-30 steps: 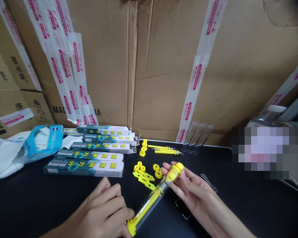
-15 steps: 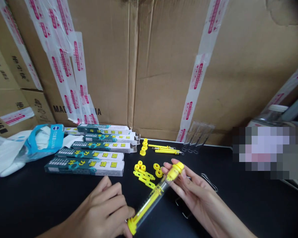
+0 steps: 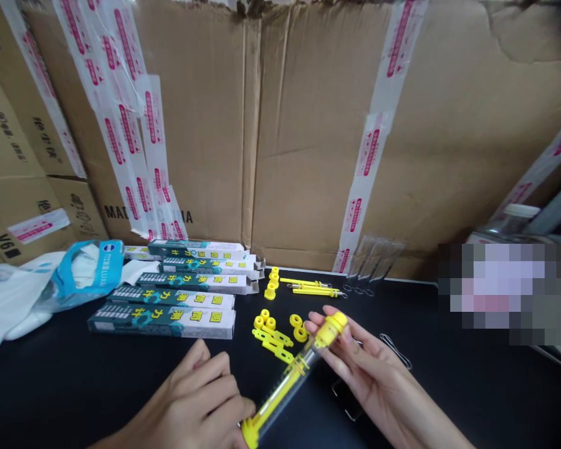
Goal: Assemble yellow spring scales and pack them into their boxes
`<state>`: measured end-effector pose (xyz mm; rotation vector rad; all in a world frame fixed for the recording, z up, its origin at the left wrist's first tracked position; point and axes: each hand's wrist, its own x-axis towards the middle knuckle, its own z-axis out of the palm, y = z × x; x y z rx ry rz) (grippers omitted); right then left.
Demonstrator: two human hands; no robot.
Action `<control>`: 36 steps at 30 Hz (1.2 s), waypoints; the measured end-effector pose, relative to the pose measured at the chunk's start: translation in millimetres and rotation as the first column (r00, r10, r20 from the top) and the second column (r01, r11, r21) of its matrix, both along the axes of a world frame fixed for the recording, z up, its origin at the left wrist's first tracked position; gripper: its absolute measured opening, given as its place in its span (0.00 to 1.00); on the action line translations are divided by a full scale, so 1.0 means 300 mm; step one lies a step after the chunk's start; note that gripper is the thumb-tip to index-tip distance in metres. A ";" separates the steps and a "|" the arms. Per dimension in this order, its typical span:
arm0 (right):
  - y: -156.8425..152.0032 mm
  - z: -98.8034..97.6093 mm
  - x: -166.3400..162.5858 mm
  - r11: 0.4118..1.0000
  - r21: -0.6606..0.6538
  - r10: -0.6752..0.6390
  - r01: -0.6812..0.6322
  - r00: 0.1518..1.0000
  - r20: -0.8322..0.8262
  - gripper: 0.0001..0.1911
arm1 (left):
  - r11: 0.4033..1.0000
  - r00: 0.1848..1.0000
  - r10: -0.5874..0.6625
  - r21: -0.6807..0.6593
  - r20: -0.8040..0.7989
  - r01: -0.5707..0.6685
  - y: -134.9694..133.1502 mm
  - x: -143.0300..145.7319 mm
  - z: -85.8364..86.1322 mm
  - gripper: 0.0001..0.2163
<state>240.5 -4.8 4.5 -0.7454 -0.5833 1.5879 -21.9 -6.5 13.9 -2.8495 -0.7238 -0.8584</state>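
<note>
A clear tube with yellow end caps and a yellow scale inside [image 3: 290, 380] is held slanted over the black table [image 3: 65, 386]. My left hand [image 3: 201, 405] is closed around its near yellow cap at the bottom. The far yellow cap rests on the fingers of my right hand [image 3: 364, 368], which curl round it. Just behind the tube lie loose yellow rings and flat yellow strips [image 3: 275, 330].
Several long green-and-white boxes [image 3: 168, 305] lie at the left, beside a blue and white plastic bag [image 3: 51, 280]. More yellow parts [image 3: 303, 285] and clear sleeves [image 3: 374, 255] lie further back. A wire loop [image 3: 395, 349] lies to the right. Taped cardboard cartons [image 3: 308, 137] wall off the back.
The view has tilted up slightly, so everything sits a little lower in the picture. Both hands keep the same hold on the tube.
</note>
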 end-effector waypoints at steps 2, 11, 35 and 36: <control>-0.003 0.004 -0.003 1.000 0.006 -0.012 0.012 1.000 0.019 0.16 | 1.000 1.000 0.014 0.017 0.015 -0.014 0.000 -0.002 0.005 0.18; -0.008 0.009 0.007 0.999 0.031 -0.015 0.012 0.995 0.099 0.12 | 1.000 0.999 0.021 0.011 -0.025 -0.021 0.012 -0.014 0.001 0.13; -0.012 -0.001 0.011 0.994 0.107 0.012 -0.020 0.997 0.079 0.07 | 0.998 0.992 -0.011 0.070 0.122 0.003 0.009 0.021 -0.009 0.17; -0.012 -0.001 0.013 0.994 0.108 0.015 -0.024 0.997 0.078 0.06 | 0.997 0.991 -0.013 0.074 0.134 0.003 0.010 0.022 -0.012 0.17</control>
